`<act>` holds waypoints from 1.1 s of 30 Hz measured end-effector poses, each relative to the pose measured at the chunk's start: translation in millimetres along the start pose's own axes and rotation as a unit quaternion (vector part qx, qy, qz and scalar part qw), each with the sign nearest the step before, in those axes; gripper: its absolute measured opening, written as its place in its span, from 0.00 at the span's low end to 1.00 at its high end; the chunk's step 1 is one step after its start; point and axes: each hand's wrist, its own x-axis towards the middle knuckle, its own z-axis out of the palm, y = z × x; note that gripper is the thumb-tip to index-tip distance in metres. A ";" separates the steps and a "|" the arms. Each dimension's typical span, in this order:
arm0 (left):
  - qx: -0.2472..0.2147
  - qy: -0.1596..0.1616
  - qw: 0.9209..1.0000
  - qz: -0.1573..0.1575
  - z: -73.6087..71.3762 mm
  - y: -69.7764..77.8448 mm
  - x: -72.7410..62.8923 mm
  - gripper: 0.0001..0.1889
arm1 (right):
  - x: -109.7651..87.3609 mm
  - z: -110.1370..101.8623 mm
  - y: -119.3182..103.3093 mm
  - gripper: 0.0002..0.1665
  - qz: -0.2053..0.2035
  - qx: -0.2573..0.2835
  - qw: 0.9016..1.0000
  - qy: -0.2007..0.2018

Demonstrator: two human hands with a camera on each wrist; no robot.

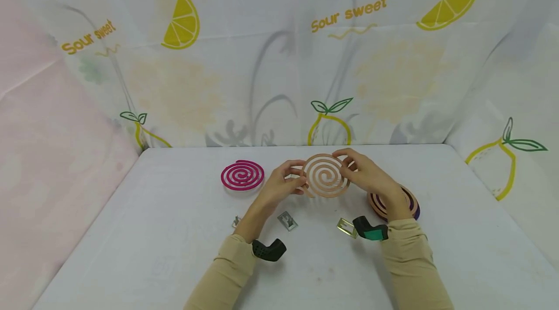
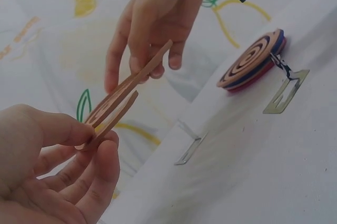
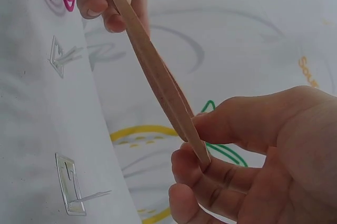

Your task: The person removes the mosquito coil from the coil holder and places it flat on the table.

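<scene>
A tan mosquito coil [image 1: 326, 177] is held up over the far part of the table between both hands. The left hand [image 1: 284, 184] pinches its left edge between thumb and fingers. On the opposite side, the right hand [image 1: 367, 171] grips the rim, thumb on one face and fingertips behind. Seen nearly edge-on in the left wrist view, the coil [image 2: 113, 100] has two strands standing apart at its far end. Below the hands lie a silver metal coil stand [image 1: 287, 220] and a gold-toned one [image 1: 347, 227].
A magenta coil [image 1: 242, 175] lies at the back left. Partly hidden by the right forearm is a stack of coils [image 1: 412, 201], tan over purple. Another small metal stand [image 1: 236, 221] shows beside the left wrist. A printed cloth backdrop [image 1: 262, 72] rises behind the table.
</scene>
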 end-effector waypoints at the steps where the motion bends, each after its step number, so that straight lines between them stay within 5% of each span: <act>1: -0.003 0.001 1.000 0.000 1.4 0.2 0.5 0.23 | -0.4 -0.7 0.4 0.22 0.001 0.004 1.000 0.000; 33: -0.033 -0.008 0.999 0.004 37.7 -3.3 15.1 0.23 | -16.4 -25.1 15.4 0.22 0.032 0.038 0.999 0.017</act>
